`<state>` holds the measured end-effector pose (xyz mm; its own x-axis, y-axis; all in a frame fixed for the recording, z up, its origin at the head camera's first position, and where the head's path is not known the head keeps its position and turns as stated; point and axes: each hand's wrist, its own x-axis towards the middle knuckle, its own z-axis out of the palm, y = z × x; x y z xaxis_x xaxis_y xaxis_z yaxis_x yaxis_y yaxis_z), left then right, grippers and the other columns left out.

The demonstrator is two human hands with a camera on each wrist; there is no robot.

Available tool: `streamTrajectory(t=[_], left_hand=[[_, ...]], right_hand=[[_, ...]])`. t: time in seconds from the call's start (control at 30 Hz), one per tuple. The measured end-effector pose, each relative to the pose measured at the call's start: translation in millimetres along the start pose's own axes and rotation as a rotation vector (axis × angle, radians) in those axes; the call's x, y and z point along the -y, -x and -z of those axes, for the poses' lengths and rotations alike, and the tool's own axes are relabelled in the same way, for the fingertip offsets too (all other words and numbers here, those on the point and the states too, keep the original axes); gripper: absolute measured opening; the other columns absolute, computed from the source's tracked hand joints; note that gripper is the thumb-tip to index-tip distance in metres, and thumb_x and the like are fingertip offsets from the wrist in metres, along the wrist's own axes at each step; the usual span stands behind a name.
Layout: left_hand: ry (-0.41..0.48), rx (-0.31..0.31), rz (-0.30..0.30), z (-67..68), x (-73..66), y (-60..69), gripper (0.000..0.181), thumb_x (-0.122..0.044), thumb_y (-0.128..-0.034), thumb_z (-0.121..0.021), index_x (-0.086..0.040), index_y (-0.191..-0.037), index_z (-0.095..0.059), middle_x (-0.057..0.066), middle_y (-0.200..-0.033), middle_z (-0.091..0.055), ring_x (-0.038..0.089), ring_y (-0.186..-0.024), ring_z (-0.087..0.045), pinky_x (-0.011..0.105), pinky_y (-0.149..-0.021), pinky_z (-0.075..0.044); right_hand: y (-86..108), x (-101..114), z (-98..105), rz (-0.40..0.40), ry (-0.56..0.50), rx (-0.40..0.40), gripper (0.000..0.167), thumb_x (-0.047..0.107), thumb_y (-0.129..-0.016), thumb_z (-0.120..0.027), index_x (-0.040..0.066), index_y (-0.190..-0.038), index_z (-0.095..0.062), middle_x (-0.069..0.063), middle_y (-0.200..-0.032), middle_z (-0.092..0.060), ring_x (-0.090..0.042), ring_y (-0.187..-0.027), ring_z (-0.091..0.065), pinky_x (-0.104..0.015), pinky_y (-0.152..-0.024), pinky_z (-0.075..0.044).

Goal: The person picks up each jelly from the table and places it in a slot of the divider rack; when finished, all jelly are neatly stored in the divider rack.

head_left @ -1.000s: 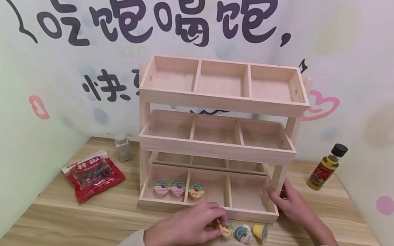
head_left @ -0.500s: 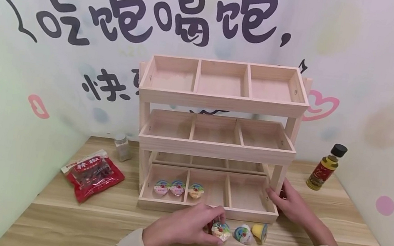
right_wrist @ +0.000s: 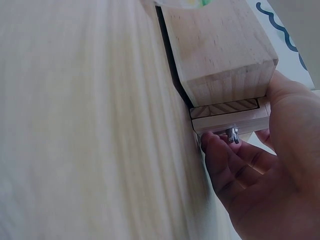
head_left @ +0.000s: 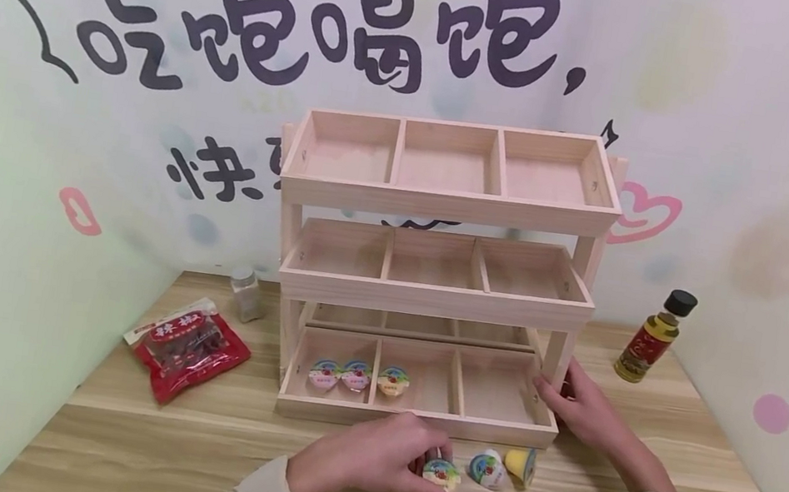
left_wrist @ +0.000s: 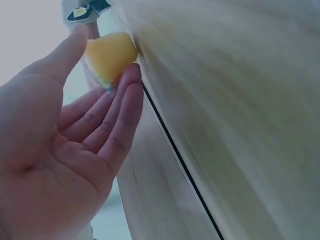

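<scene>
My left hand (head_left: 383, 459) is low over the table before the rack, holding a yellow jelly cup (head_left: 441, 474) between thumb and curled fingers. Its printed lid faces up toward me in the head view. From the left wrist, the yellow cup body (left_wrist: 112, 55) shows by the fingertips. Just right of it lie a white jelly cup (head_left: 488, 468) and another yellow jelly cup (head_left: 520, 466) on its side. My right hand (head_left: 590, 404) grips the lower right side of the three-tier wooden rack (head_left: 415, 424), its fingers by a metal bolt (right_wrist: 233, 135) in the right wrist view.
Several lidded jelly cups (head_left: 356, 377) sit in the left and middle compartments of the bottom tier. Left of the rack are a red bag of dried chillies (head_left: 191, 344) and a small clear jar (head_left: 246, 295). An oil bottle (head_left: 648, 336) stands at the right.
The left hand's jelly cup has shifted slightly left and toward me, its lid turning more upward. That thumb has moved lower. My right hand keeps its place on the rack.
</scene>
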<state>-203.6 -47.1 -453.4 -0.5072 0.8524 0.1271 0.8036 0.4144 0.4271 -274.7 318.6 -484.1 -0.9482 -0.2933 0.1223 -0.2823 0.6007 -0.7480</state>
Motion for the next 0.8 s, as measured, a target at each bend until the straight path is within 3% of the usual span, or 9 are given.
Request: streamTrajectory(t=[0.23,0.57,0.8], left_hand=[[0.011,-0.08,-0.022,12.2,0.9,-6.8,0.04,-0.049,-0.0978,-0.079,-0.013,-0.115,-0.077,-0.013,-0.084,-0.066,-0.013,-0.069,-0.052,0.003,-0.065,-0.046],[0.143,-0.191,0.049,43.4,10.0,-16.7,0.033,-0.038,-0.0987,-0.082,-0.012,-0.118,-0.075,-0.007,-0.094,-0.074,-0.007,-0.079,-0.063,0.013,-0.071,-0.057],[0.183,-0.263,0.079,49.3,26.6,-25.9,0.034,-0.026,-0.0969,-0.084,-0.008,-0.124,-0.074,-0.002,-0.1,-0.077,-0.002,-0.086,-0.068,0.013,-0.074,-0.058]], right_hand=[[0.9,-0.8,0.8,-0.004,0.006,-0.006,0.077,0.031,-0.112,-0.062,0.005,-0.17,-0.019,-0.03,-0.154,-0.051,-0.034,-0.117,-0.065,-0.029,-0.084,-0.058],[0.0,-2.3,-0.1,-0.001,0.01,-0.013,0.077,0.031,-0.111,-0.063,0.005,-0.17,-0.02,-0.029,-0.15,-0.055,-0.032,-0.113,-0.065,-0.029,-0.082,-0.058],[0.1,-1.9,-0.4,-0.003,0.011,-0.012,0.078,0.032,-0.111,-0.063,0.006,-0.17,-0.02,-0.029,-0.151,-0.054,-0.032,-0.115,-0.064,-0.03,-0.086,-0.058]])
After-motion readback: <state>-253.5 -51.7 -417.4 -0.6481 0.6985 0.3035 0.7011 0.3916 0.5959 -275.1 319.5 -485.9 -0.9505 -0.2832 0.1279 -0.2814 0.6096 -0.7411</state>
